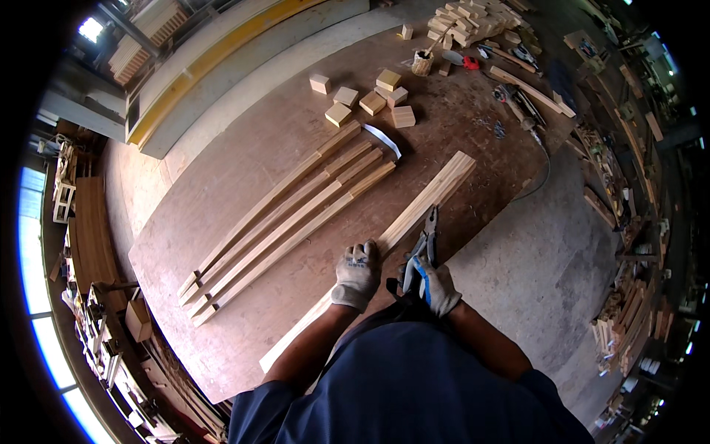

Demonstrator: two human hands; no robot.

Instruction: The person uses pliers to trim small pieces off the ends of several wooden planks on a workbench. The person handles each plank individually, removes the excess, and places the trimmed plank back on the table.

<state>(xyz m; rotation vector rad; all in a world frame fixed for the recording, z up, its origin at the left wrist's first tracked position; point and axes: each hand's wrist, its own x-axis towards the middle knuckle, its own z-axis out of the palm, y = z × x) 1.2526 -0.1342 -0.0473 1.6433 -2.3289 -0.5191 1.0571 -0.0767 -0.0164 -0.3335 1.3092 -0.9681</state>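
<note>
A long pale wooden strip [435,194] lies diagonally across the table just in front of me. My left hand [356,277], in a light work glove, is closed over the strip about midway along it. On the right, my gloved right hand [439,287] grips a pair of pliers [430,228] with blue on the handles. The plier jaws point away from me and reach the strip's right edge; whether they touch it I cannot tell. Farther left, several slender wooden legs [285,214] lie side by side, with a curved white piece [384,140] by their far ends.
Several small wooden blocks [372,102] sit beyond the legs on the brown table [185,237]. A larger block pile [473,22], a brush pot [421,64] and a corded power tool [518,107] occupy the far right. Concrete floor [532,274] lies beyond the table's right edge.
</note>
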